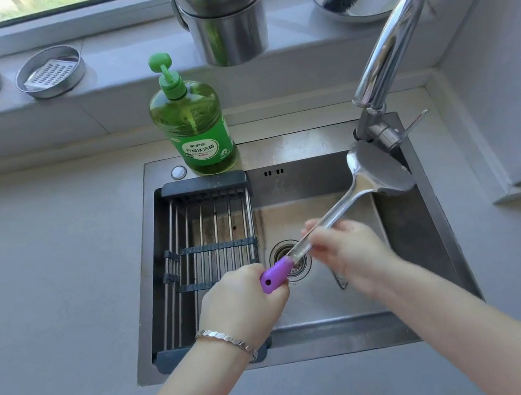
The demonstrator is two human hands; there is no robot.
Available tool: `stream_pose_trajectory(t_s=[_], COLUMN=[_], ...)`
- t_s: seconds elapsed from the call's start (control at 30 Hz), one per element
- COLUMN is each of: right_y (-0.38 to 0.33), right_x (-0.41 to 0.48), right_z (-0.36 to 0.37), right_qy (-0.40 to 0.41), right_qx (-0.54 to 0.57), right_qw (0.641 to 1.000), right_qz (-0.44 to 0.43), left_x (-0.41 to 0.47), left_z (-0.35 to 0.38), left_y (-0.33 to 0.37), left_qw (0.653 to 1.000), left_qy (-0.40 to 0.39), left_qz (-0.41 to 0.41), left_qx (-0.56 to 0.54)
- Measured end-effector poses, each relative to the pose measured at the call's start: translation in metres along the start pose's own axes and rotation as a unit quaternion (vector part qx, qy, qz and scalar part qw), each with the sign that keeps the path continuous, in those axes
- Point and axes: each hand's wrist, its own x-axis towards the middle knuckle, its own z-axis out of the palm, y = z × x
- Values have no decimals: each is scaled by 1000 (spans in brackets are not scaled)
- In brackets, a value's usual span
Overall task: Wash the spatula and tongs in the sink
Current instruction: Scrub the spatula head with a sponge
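I read this as the spatula step, mid-scrub. The left hand (pixel 246 301) grips the purple handle (pixel 277 272), and the right hand (pixel 348 248) has its fingers curled round the bare metal shaft just beyond it. The spatula (pixel 341 207) slants over the sink (pixel 313 348), its blade up at the far right, close under the faucet (pixel 389 49) base. I see no water running and no suds. The soap (pixel 193 122) stands on the far rim, and a rack (pixel 204 242) fills the sink's left half. Next I would expect the right hand to work along the shaft to the blade, then rinse. I cannot pick out the tongs. A dark shape (pixel 341 282) under the right wrist may be them.
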Motion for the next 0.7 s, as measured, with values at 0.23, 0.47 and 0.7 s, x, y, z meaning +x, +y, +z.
stream_pose_trajectory(t_s=[0.23, 0.47, 0.7], right_y=[-3, -16, -25], right_x=[11, 18, 19], right_z=[-7, -2, -1], right_qy=[41, 129, 144], right_qx=[93, 160, 137], right_qw=[995, 978, 978], right_qz=[-11, -43, -60], left_x=[-1, -3, -5], left_z=[2, 6, 6], left_y=[-8, -3, 0], left_qw=[1000, 1000, 1000], left_qy=[-7, -8, -1], left_qz=[-3, -7, -15], left_qx=[-5, -3, 1])
